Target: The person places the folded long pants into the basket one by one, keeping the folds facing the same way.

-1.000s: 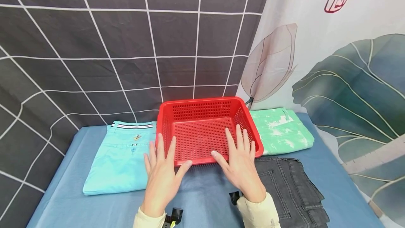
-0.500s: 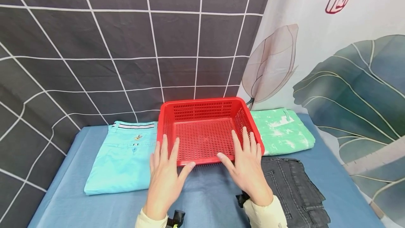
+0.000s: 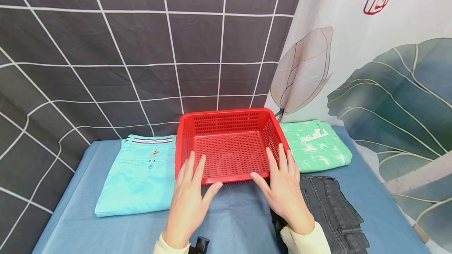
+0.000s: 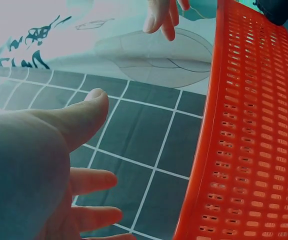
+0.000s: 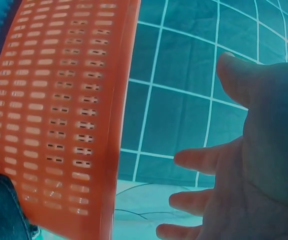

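Observation:
A red perforated plastic basket [image 3: 227,144] stands at the back middle of the blue-covered surface with nothing in it. Above its front left corner hovers my left hand [image 3: 190,203], fingers spread and holding nothing. Over the front right corner is my right hand [image 3: 287,195], also spread, with nothing in its grasp. Both wrist views show a gap between each hand and the basket wall [image 4: 249,130]. In the right wrist view the fingers of the right hand [image 5: 244,145] are extended, apart from the rim.
Left of the basket lies a folded light-blue garment [image 3: 137,183] with a striped waistband. A folded green-and-white garment [image 3: 314,146] is to the right, with folded dark denim [image 3: 332,211] in front of it. Dark grid-patterned fabric [image 3: 141,42] hangs behind.
Both hands have shifted somewhat to the right, still spread above the basket's front edge. The basket and the folded garments have stayed in place.

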The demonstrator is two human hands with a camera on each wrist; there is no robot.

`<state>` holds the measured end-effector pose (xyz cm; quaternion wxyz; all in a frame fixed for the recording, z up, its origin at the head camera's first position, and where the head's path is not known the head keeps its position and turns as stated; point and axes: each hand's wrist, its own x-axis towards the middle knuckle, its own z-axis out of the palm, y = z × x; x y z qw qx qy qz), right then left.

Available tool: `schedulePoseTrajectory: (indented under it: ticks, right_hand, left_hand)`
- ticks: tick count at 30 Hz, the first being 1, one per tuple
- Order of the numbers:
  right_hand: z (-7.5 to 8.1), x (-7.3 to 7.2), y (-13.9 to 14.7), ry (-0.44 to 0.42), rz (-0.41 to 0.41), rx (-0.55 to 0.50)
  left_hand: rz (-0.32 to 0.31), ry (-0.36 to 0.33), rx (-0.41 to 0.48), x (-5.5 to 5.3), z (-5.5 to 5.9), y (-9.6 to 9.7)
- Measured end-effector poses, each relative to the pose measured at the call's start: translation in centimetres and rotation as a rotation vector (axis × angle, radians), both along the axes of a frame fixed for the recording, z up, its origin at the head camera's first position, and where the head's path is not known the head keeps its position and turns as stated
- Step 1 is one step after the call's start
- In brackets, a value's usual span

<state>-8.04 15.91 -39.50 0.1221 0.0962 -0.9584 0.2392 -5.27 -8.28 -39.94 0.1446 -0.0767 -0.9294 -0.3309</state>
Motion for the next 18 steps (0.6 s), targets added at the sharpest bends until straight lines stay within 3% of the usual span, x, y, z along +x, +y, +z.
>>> schedulePoseTrajectory:
  ticks: [11, 18]
  right_hand:
    - [-0.2, 0.4, 1.4, 0.015, -0.004, 0.020]
    - [-0.3, 0.8, 2.1, 0.038, -0.005, 0.027]
  left_hand:
    - [-0.032, -0.010, 0.014, 0.5, 0.3, 0.7]
    - [-0.050, 0.024, 0.014, 0.6, 0.2, 1.4]
